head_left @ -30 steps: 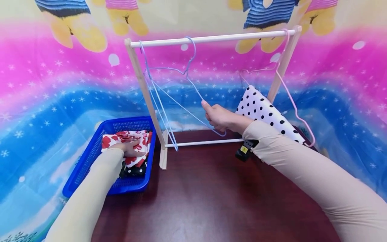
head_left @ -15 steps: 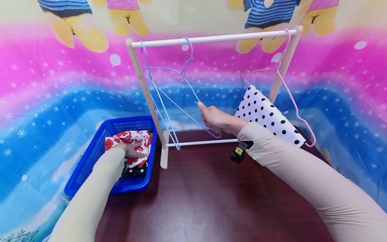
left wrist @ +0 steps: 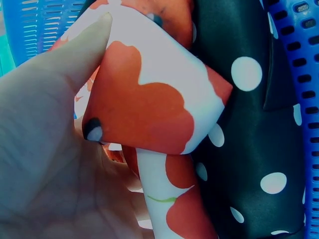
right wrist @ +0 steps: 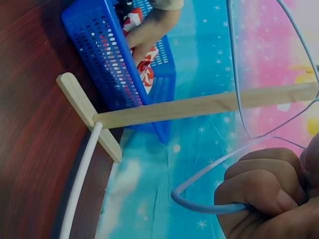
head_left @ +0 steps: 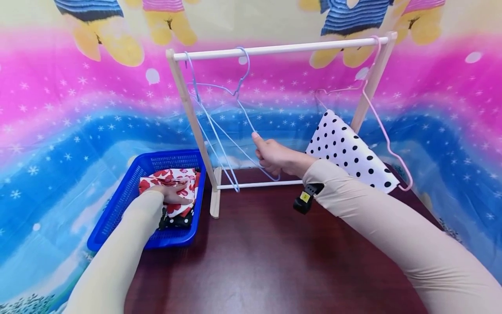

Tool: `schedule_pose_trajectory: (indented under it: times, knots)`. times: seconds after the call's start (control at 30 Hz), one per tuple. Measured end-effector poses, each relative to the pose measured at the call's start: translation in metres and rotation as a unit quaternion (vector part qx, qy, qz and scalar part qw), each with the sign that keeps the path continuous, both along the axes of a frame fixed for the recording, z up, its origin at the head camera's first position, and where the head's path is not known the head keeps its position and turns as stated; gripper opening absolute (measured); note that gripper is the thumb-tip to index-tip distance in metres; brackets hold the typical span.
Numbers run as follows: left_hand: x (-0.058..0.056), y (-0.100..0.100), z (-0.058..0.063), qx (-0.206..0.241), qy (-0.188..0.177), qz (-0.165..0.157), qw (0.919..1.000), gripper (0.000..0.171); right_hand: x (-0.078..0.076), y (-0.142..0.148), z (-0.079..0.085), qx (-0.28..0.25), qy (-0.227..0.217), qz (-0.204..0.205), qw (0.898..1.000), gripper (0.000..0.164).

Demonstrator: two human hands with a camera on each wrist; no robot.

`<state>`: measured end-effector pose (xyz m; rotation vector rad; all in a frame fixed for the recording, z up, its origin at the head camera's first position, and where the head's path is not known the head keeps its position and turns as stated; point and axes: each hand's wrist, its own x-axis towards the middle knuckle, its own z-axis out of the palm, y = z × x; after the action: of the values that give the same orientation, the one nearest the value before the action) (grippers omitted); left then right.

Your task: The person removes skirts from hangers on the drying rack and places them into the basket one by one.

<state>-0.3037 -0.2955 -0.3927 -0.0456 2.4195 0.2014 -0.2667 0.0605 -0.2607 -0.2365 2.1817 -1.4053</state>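
My left hand (head_left: 172, 195) reaches into a blue plastic basket (head_left: 169, 241) and holds a folded white cloth with red flower shapes (left wrist: 144, 109). In the left wrist view the thumb lies over the cloth and the fingers go beneath it. A black cloth with white dots (left wrist: 249, 144) lies beside it in the basket. My right hand (head_left: 272, 155) grips the lower right corner of a light blue hanger (right wrist: 197, 205), its fingers curled round the wire. That hanger's hook is over the rack's top bar (head_left: 306, 47), and the hanger is turned at an angle.
A second blue hanger (head_left: 193, 72) hangs at the rack's left end. At the right end, a pink hanger (head_left: 378, 115) carries a white cloth with black dots (head_left: 345, 148). The wooden rack stands on a dark red table (head_left: 243, 261), the basket left of it.
My right hand has drawn the blue hanger's corner a little to the left, and its hook has slid slightly left along the bar. The left hand stays on the red-flowered cloth.
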Motion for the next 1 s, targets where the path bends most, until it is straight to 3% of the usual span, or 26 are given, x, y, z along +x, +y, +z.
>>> schedule_pose_trajectory:
  times: [0.37, 0.63, 0.77, 1.0]
  knots:
    - [-0.008, -0.003, -0.007, -0.005, -0.003, 0.002, 1.0000, 0.102, 0.002, -0.013, 0.001, -0.009, -0.014, -0.003, 1.000, 0.064]
    - [-0.005, 0.004, -0.004, -0.013, -0.007, 0.005, 0.9999, 0.101, 0.003, -0.024, 0.000, -0.009, -0.012, 0.001, 1.000, 0.064]
    - [-0.003, 0.003, -0.001, -0.016, -0.006, -0.002, 0.9999, 0.099, 0.004, -0.030, 0.002, 0.018, 0.005, 0.003, 1.000, 0.065]
    - [-0.001, 0.003, 0.004, 0.005, -0.005, -0.013, 0.9999, 0.095, 0.005, -0.037, 0.003, 0.026, 0.014, 0.003, 1.000, 0.067]
